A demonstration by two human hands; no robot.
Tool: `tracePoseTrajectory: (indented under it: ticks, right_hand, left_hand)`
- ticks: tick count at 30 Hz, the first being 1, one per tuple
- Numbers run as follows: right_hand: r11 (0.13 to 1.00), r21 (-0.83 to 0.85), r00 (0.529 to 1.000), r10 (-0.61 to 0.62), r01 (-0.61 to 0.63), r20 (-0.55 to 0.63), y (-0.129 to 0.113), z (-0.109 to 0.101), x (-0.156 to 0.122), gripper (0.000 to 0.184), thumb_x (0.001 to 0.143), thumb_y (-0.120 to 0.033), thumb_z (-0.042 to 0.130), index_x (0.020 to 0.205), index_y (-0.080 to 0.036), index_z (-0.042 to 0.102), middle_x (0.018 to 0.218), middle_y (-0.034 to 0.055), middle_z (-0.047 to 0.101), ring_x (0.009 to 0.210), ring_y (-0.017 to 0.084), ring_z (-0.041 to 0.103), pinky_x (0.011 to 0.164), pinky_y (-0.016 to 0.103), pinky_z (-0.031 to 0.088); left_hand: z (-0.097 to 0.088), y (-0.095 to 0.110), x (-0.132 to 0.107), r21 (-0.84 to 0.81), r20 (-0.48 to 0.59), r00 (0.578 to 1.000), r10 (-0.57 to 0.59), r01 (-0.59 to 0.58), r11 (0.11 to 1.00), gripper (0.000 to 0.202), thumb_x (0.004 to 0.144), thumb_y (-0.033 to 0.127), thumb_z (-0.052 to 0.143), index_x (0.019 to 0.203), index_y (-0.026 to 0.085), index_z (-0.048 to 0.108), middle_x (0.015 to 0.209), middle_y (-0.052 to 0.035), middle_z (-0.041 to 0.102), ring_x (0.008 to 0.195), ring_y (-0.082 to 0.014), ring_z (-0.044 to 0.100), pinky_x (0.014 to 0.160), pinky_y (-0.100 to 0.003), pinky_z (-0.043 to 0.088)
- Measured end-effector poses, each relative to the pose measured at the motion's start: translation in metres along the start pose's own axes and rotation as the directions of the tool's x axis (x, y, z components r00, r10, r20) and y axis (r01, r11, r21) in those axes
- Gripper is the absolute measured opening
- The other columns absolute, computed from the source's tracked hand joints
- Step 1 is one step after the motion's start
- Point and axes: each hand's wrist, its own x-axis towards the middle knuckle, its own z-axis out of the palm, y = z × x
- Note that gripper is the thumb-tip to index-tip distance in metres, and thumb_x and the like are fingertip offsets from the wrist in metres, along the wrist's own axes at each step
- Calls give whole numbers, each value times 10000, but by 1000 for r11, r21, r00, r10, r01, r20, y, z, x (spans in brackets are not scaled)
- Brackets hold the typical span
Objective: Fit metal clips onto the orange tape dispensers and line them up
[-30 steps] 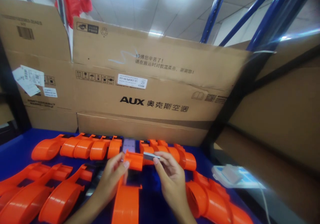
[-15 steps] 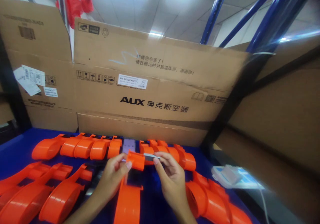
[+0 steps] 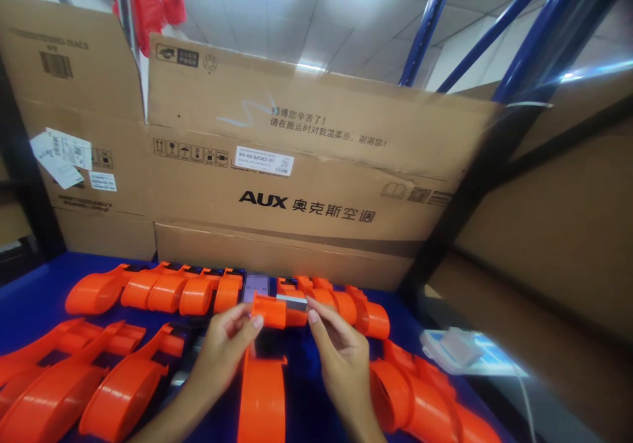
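My left hand (image 3: 230, 334) is closed on an orange plastic tape dispenser (image 3: 262, 397), gripping it near its upper end. The dispenser's round body hangs below toward the front. Between finger and thumb, my right hand (image 3: 341, 357) pinches a small grey metal blade (image 3: 291, 302) with a toothed upper edge. The blade lies level at the right side of the dispenser's upper end; whether it touches the plastic I cannot tell.
More orange tape dispensers (image 3: 165, 293) stand in rows on the blue surface (image 3: 30, 285), left and right. A phone (image 3: 256, 286) lies behind my hands. Cardboard (image 3: 316, 186) walls the back. A white box with a cable (image 3: 459, 351) sits right, near a dark post (image 3: 445, 225).
The blade has turned so that its toothed edge shows, and has shifted slightly left and up against the dispenser's end. The dispenser's lower body has swung a little right.
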Motion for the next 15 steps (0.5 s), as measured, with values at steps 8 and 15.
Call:
tracePoseTrajectory:
  ticks: [8, 15]
  right_hand:
    - [991, -94, 972, -70, 93, 224, -10, 10, -11, 294, 928, -307, 627, 1204, -255, 714, 1227, 88, 674, 1137, 264, 628, 1029, 457, 475]
    - [961, -218, 946, -100, 173, 308, -5, 6, -3, 255, 967, -272, 557, 1186, -267, 687, 1177, 69, 679, 1110, 244, 615, 981, 410, 475]
  left_hand:
    - [4, 9, -1, -21, 46, 999, 7, -6, 1000, 267, 821, 402, 695, 896, 152, 753, 589, 11, 593, 545, -122, 469, 551, -215, 377]
    - [1, 8, -3, -160, -82, 994, -75, 61, 985, 293, 772, 431, 740, 698, 166, 639, 532, 47, 514, 492, -91, 405, 489, -193, 325]
